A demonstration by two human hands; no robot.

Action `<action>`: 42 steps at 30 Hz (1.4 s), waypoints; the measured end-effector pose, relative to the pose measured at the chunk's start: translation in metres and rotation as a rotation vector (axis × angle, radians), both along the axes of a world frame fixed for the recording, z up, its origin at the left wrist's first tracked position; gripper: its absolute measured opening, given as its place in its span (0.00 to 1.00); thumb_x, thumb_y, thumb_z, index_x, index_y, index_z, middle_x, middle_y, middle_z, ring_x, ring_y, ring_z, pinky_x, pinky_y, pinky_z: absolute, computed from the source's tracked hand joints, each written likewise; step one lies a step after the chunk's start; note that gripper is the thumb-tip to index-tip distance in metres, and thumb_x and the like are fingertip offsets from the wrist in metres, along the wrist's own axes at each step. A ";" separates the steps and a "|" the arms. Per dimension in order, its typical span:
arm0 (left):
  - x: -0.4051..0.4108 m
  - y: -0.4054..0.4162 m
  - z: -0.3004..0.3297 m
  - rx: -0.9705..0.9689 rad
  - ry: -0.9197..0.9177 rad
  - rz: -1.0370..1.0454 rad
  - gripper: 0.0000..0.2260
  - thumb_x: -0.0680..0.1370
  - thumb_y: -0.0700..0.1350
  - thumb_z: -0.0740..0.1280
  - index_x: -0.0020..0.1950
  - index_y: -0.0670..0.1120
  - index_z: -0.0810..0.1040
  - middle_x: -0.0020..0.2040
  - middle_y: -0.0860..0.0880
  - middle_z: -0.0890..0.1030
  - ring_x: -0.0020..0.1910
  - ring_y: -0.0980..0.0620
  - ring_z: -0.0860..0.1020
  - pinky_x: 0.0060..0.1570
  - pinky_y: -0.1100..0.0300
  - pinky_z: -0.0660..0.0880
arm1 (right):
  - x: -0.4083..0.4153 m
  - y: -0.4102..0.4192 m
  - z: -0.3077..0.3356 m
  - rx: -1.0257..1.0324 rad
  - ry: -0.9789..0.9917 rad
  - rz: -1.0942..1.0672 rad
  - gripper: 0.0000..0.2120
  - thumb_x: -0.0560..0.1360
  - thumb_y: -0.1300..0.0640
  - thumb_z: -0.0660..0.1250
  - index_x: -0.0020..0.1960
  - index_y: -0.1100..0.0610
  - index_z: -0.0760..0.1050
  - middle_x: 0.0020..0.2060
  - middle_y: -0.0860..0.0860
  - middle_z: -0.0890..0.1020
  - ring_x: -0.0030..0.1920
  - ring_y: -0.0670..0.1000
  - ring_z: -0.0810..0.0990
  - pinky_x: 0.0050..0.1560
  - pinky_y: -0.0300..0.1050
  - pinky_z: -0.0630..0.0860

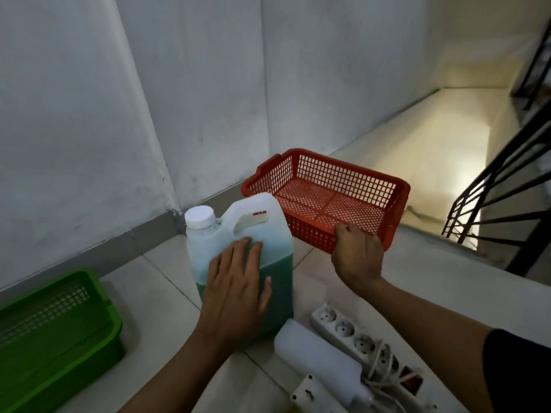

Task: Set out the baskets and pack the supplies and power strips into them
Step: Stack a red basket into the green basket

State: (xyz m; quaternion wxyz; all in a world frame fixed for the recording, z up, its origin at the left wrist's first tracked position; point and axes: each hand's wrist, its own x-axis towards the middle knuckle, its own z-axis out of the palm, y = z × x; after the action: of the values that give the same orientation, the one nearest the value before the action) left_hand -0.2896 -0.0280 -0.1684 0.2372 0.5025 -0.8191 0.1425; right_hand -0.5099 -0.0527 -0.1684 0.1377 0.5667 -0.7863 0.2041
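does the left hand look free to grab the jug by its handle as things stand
Probably yes. The left hand lies flat on the jug just below the handle, holding nothing, and nothing covers the handle opening. The right hand is busy gripping the red basket.

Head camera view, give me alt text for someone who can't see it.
The right hand grips the rim of an empty red basket while the left hand rests flat on a jug of green liquid; a green basket and power strips lie on the floor.
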 end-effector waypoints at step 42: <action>0.380 0.048 -0.032 0.466 -0.109 0.522 0.09 0.78 0.40 0.59 0.57 0.50 0.69 0.52 0.48 0.81 0.50 0.45 0.81 0.49 0.51 0.77 | 0.410 0.010 -0.044 0.065 0.253 0.894 0.14 0.65 0.50 0.71 0.48 0.56 0.79 0.42 0.55 0.84 0.44 0.59 0.83 0.51 0.56 0.78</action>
State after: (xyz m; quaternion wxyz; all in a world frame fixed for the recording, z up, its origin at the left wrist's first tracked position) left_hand 0.0908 0.0204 -0.2007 0.0277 0.7270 -0.6852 0.0341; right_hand -0.1004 -0.0424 -0.2119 0.1129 0.8744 -0.4480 0.1480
